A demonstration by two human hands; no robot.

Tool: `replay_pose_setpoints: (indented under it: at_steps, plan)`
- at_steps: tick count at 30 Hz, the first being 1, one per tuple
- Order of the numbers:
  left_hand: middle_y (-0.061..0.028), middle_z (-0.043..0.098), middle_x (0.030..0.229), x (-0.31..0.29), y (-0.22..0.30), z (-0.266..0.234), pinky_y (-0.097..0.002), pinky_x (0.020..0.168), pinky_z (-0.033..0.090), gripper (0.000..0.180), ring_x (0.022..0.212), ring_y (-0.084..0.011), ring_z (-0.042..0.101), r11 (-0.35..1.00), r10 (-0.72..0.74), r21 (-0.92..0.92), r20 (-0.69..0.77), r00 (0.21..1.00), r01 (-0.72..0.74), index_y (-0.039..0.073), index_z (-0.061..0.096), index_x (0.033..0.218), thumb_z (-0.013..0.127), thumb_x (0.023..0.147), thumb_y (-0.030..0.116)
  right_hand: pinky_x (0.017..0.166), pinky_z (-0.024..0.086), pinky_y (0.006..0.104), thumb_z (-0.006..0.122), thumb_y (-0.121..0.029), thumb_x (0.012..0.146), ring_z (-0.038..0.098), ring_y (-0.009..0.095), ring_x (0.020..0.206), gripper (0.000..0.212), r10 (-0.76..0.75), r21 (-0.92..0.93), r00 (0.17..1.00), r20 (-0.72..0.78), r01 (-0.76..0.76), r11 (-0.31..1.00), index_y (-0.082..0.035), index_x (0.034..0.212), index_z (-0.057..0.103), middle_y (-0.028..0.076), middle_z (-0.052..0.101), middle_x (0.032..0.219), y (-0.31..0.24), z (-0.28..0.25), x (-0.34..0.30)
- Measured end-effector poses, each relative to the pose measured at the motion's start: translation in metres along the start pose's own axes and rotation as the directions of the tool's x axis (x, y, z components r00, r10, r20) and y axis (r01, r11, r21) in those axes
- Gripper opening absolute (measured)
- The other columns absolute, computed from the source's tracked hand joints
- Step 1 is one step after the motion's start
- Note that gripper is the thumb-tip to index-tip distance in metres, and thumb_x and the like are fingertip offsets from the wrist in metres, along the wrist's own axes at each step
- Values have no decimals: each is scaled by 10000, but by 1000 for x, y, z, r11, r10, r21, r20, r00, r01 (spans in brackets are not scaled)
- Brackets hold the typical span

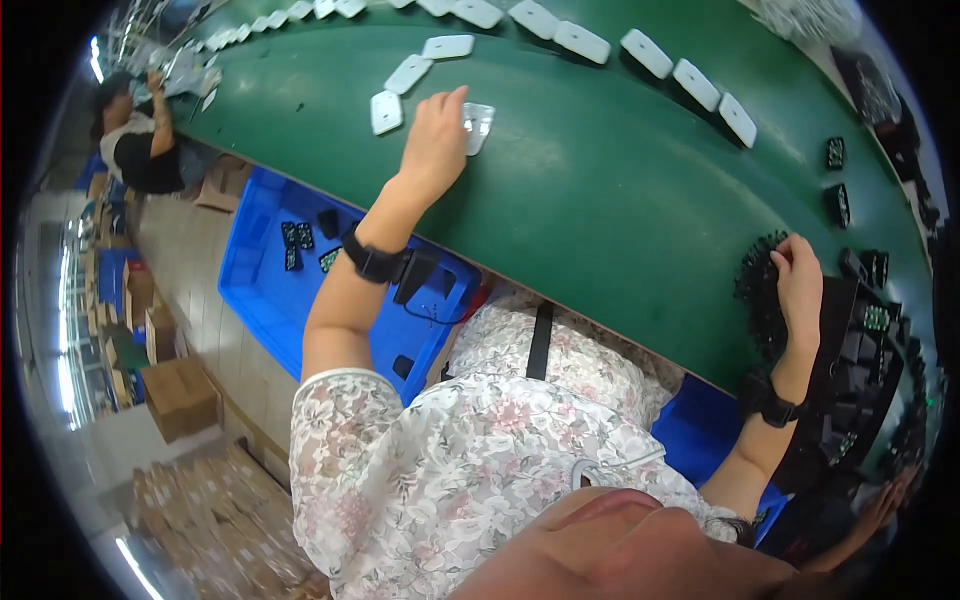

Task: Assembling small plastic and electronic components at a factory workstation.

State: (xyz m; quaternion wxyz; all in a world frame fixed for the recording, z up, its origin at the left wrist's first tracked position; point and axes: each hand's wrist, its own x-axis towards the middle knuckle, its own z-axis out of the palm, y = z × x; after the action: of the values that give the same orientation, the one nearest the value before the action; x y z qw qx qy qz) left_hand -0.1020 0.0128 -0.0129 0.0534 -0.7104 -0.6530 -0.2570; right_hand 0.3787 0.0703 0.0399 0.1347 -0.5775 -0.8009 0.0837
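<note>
My left hand (432, 145) is over the green table, its fingers curled at the edge of a small translucent plastic shell (479, 129), which it appears to grip. Just left of it lie white rounded-rectangular covers (386, 113). On the right, my right hand (799, 290) reaches to a heap of tiny black parts (760, 285), which look like screws. Its fingertips are drawn together at the heap's edge; whatever they pinch is too small to make out. Black strapped devices sit on both my wrists.
More white covers (646, 54) form a curved row along the far side of the green table (600, 200). Black housings with green circuit boards (876, 318) crowd the right. Blue bins (262, 270) stand below the near edge. Another person (150, 150) sits at far left; someone's hand (890, 500) shows lower right.
</note>
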Motion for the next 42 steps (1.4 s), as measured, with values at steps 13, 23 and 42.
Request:
replay_pose_setpoints:
  at_steps: [13,23,42]
  plan:
    - [-259,505,1072,47,9,-10,-445,813,484,562,940,-404,569,938,-339,107,471,814,329,13,470,1057,754,721,361,710,458,278,553,-133,906,568,160,757,125,129,317,968,-214,-56,947,-21,960,541,52,589,829,21,21,-4]
    - [-125,609,912,55,100,16,-390,739,504,223,882,-322,600,835,7,-542,-159,987,-94,69,568,1013,606,794,92,688,435,195,567,-97,921,549,84,782,140,208,735,976,-68,-92,672,21,989,599,33,598,861,2,25,8]
    - [-68,546,762,28,193,52,-394,500,482,119,614,-309,588,729,147,-660,-109,983,-182,112,598,861,651,781,183,663,423,190,560,-33,914,519,70,745,85,106,752,976,-192,77,655,4,990,566,9,565,846,-125,50,-2]
